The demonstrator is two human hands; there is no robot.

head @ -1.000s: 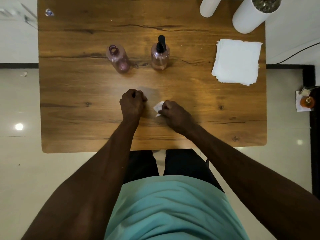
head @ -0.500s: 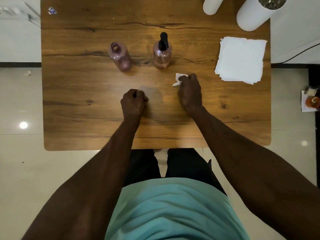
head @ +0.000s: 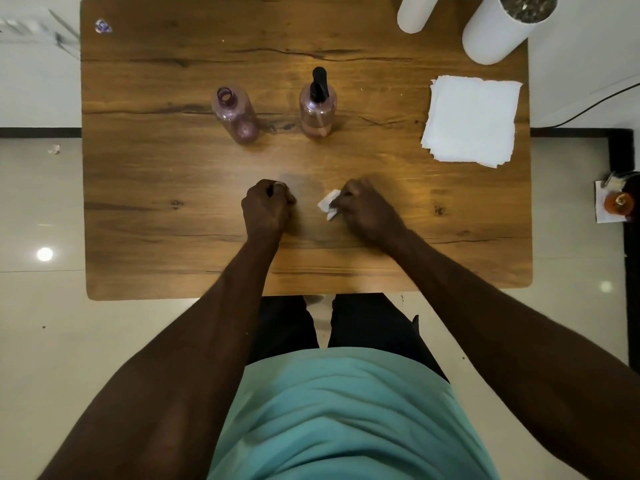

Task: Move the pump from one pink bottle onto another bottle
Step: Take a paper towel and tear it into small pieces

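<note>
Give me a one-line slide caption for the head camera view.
Right hand grips a crumpled tissue on the wooden table; black pump sits on one pink bottle, the other bottle stands open.

The right hand (head: 363,209), with the crumpled white tissue (head: 329,208) pinched in its fingers, has come back from up near the pump bottle (head: 317,110) to the near middle of the desk (head: 156,202); it now lies just beside the left hand (head: 266,209), much as it did a second ago; the tissue sticks out toward that fist.

One head-worn wide-angle view looks steeply down, fairly close, over the wooden table (head: 145,237), edges apparently bowed.
</note>
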